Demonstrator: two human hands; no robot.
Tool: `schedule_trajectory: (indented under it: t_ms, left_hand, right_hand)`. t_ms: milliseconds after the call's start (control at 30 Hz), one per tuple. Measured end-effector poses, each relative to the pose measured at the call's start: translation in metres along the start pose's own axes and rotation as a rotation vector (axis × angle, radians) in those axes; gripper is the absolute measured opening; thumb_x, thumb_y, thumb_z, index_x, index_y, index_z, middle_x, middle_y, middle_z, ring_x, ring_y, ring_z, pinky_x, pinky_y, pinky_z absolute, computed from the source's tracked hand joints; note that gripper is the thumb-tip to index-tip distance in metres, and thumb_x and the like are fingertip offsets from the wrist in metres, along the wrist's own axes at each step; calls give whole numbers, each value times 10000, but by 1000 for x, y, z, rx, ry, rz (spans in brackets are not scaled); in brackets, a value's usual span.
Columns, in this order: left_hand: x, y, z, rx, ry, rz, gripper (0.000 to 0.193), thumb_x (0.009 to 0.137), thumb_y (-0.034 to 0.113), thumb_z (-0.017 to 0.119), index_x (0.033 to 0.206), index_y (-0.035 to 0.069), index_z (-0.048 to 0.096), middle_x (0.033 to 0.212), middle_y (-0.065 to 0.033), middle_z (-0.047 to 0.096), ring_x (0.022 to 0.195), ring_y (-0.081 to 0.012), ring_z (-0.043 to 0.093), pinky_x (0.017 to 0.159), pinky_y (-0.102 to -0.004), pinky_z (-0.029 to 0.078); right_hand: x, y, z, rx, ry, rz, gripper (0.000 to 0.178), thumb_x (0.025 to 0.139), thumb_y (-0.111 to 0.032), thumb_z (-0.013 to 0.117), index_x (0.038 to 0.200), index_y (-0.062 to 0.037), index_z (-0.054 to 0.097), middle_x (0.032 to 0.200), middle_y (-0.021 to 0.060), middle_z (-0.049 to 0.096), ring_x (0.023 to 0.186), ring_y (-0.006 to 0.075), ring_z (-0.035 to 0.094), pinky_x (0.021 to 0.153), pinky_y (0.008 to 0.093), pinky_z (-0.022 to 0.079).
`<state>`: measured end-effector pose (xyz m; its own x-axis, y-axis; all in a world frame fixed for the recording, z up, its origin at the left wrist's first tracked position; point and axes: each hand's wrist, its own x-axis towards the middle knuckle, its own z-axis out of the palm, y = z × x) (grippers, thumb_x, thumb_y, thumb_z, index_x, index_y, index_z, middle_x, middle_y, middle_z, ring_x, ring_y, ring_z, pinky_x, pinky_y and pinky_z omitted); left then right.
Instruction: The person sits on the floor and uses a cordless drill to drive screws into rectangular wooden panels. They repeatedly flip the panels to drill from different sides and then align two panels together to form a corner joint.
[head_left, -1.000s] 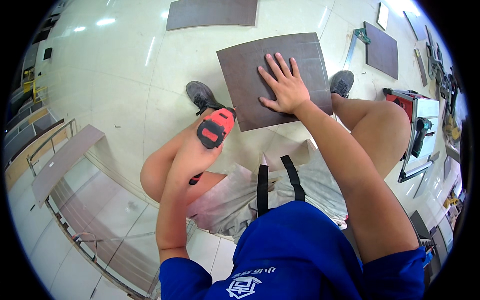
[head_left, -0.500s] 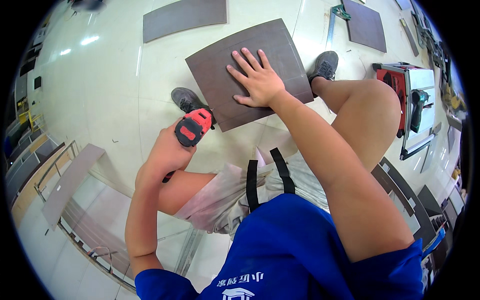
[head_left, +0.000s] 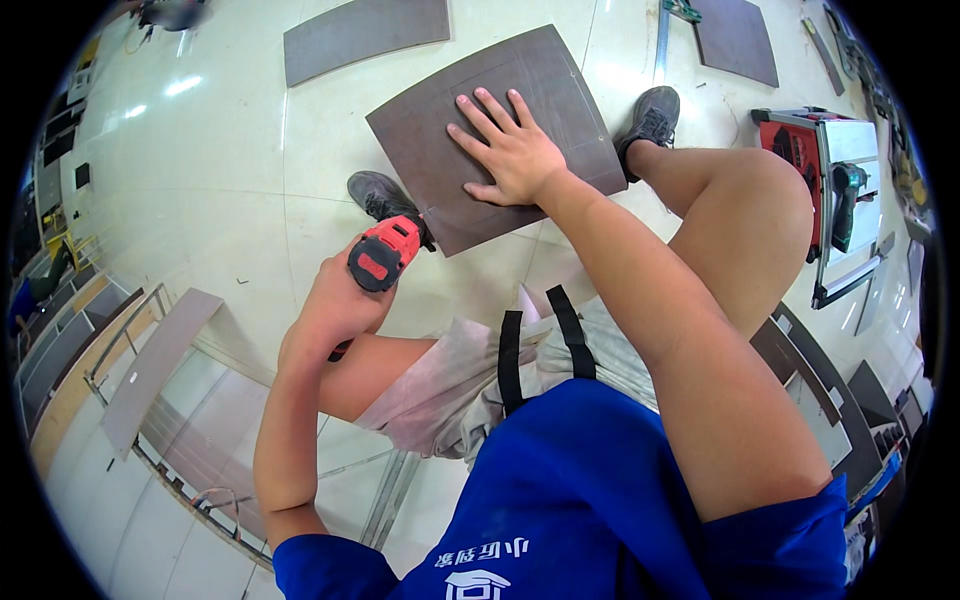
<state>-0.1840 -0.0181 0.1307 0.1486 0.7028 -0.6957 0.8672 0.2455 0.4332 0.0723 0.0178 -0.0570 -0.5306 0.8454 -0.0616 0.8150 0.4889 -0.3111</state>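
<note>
My left hand is wrapped round the handle of a red and black power drill. The drill's front end is at the left edge of a dark brown board; the bit and the exact contact cannot be made out. My right hand rests palm down on the board's broad face, fingers spread. The board is between my two dark shoes, its left edge by the left shoe and its right edge by the right shoe. Thin lines show on its face.
Another brown board lies on the pale tiled floor ahead, and one more at the far right. A red and grey bench tool stands to the right, with a green drill on it. At left, a panel leans against a metal frame.
The view has shifted slightly. The drill, the board and both hands keep the same places relative to each other.
</note>
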Motion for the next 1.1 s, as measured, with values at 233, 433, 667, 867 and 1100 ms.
schedule_trajectory:
  t_ms: [233,433,667,867,1100]
  left_hand:
    - [0,-1,0,-19,-10,5,219,817,76,674,1008,-20,627,833,-148,675,751,-240,641,756,-363,537]
    - [0,-5,3,-3,5,20,206,823,75,678,998,-23,633,821,-151,677,737,-244,645,742,-366,538]
    - [1,-10,5,9,-4,24,206,823,80,679,997,-22,635,823,-161,680,735,-256,651,742,-369,537]
    - [1,-8,5,14,6,12,218,825,91,681,1002,-28,632,827,-166,682,744,-269,659,746,-375,538]
    - [4,-9,6,26,-26,-24,244,823,95,684,1027,-27,627,847,-178,684,775,-281,671,771,-377,539]
  right_hand:
    - [0,1,0,3,11,-3,821,886,-632,559,1568,-205,394,1687,140,199,1563,351,140,1246,600,102]
    - [0,1,0,10,12,-3,823,882,-632,563,1567,-206,396,1687,140,199,1562,350,142,1246,599,102]
    - [0,1,1,3,11,-1,826,880,-634,567,1567,-208,396,1685,138,204,1562,349,147,1247,598,103]
    - [0,0,0,5,8,-4,822,884,-630,567,1568,-210,394,1685,135,206,1561,346,147,1248,598,103]
    - [0,0,-1,1,7,-1,821,880,-627,575,1566,-210,400,1685,135,206,1562,345,146,1248,598,106]
